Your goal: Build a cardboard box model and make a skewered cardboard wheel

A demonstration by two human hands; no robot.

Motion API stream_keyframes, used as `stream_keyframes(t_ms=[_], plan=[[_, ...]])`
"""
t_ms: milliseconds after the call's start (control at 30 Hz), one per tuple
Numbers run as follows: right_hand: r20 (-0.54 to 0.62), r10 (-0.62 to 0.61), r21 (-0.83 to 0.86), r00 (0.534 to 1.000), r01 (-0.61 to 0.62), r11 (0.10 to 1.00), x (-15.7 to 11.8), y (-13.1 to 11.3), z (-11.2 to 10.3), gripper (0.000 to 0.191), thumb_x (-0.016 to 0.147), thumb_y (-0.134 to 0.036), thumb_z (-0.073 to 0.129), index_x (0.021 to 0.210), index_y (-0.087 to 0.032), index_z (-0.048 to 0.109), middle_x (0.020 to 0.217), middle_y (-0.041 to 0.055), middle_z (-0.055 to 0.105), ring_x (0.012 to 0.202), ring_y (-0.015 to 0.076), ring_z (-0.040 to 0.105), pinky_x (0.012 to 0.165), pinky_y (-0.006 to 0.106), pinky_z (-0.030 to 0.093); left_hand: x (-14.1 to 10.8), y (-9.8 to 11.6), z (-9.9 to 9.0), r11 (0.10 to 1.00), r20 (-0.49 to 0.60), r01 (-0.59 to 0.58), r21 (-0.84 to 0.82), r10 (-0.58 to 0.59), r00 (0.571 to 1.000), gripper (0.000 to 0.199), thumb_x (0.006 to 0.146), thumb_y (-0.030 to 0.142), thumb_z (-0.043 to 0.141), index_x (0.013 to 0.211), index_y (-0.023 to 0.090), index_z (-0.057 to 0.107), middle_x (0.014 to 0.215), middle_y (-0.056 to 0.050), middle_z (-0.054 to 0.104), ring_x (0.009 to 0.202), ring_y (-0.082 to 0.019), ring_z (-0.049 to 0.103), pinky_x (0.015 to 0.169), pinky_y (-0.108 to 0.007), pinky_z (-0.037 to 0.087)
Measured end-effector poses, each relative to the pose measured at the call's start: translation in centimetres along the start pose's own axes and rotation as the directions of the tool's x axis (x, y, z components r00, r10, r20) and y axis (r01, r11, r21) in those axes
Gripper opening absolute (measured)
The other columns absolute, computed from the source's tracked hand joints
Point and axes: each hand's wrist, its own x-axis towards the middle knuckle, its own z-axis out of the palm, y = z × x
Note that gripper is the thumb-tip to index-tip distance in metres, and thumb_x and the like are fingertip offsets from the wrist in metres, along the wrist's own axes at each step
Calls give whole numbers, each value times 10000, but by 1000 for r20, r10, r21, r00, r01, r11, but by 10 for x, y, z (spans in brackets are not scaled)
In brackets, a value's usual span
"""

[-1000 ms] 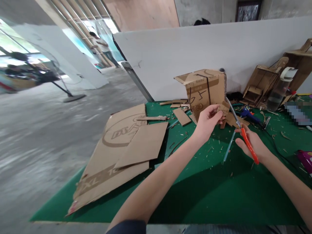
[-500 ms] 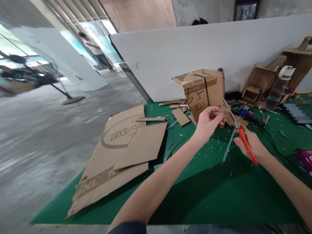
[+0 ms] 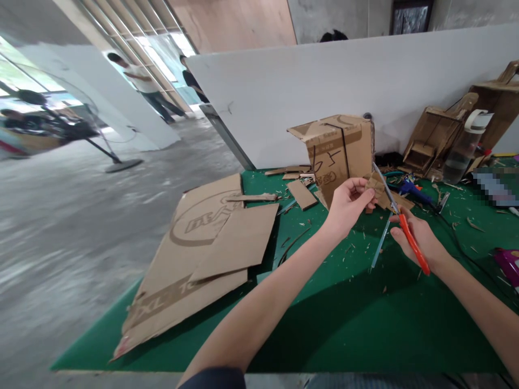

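Observation:
My left hand [image 3: 352,204] pinches a small cardboard piece [image 3: 374,185] in front of a cardboard box [image 3: 339,151] marked with black lines. Wrapped around the red handles of a pair of scissors [image 3: 413,243] is my right hand [image 3: 417,237]. The scissor blades point up and away, right beside the small piece; whether they touch it I cannot tell. Below the hands a clear bluish stick [image 3: 381,246] lies on the green table [image 3: 365,324].
Large flat cardboard sheets [image 3: 239,237] cover the table's left part. Cardboard strips, scraps, a blue glue gun [image 3: 416,190] with its cable, a water bottle [image 3: 466,146] and a purple packet [image 3: 506,265] lie around. A white partition [image 3: 263,108] stands behind. Two people stand far left.
Both hands, the small piece and the scissors stay almost in place. In the background one person has moved left, and another has appeared beside the partition's edge.

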Motion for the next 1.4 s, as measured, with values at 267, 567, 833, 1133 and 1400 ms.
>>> stream_keyframes(t_ms=[267,567,833,1133,1400], plan=[[-130,39,-242,991,-70,968,0,2,4,394,962,-497,341,875,-191,574,591,53,623,491,220,615,472,284,375,-1,-2,0,1000,21,-9,-17,9,1000,205,755,201,717,888,144,572,735,-3,634,635,-88,626,622,-225,517],[-106,18,-29,994,-21,999,0,7,6,418,917,-531,426,1037,-162,583,873,115,723,721,247,708,661,321,522,3,-2,-3,997,-54,-45,-62,42,998,288,727,195,712,968,183,554,872,8,623,712,-74,588,626,-209,498],[-20,-11,11,1000,11,1000,1,11,9,603,891,-589,433,1224,-99,540,1162,227,658,1026,349,673,855,439,529,5,1,-7,998,22,-64,-1,64,998,262,703,245,739,921,161,620,827,-5,655,760,-109,610,711,-265,538],[-16,-14,6,1000,14,1000,0,3,5,564,911,-516,453,1296,-105,490,1091,180,682,967,308,693,805,380,539,2,6,-5,999,43,-16,42,14,999,247,694,188,725,918,141,632,793,-8,647,683,-94,610,622,-239,567],[-38,1,26,999,0,1000,0,3,4,509,935,-495,438,1284,-128,489,1029,150,710,893,275,710,731,332,533,4,1,-6,995,16,-100,24,99,995,238,704,150,714,887,155,561,746,12,631,633,-77,589,608,-228,553]])
